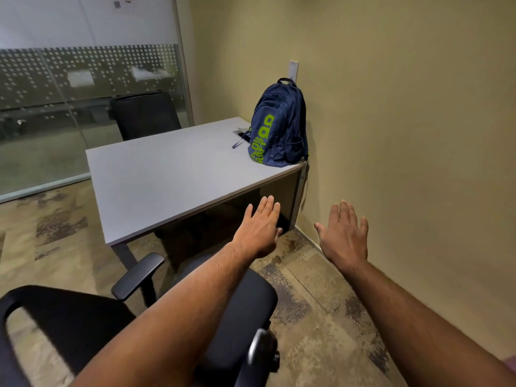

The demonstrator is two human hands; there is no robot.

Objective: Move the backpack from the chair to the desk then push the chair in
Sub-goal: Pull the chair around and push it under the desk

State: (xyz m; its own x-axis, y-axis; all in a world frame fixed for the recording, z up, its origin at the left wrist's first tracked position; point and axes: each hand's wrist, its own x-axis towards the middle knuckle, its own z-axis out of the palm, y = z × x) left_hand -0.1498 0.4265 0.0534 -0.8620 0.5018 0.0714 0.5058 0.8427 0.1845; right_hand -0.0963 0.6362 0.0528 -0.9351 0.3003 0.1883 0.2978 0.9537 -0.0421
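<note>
A navy backpack (279, 127) with green lettering stands upright on the far right corner of the grey desk (167, 174), against the wall. The black office chair (237, 303) sits below me, away from the desk, with its seat bare and its left armrest (138, 275) pointing toward the desk's leg. My left hand (258, 227) hovers open above the chair's seat, in front of the desk's near edge, holding nothing. To its right, my right hand (344, 233) is stretched out open over the floor by the wall, fingers spread.
A second black chair (145, 115) stands behind the desk by a glass partition (55, 107). The beige wall (405, 135) runs close along the right. Patterned carpet (321, 317) lies between chair and wall. A small dark object lies on the desk beside the backpack.
</note>
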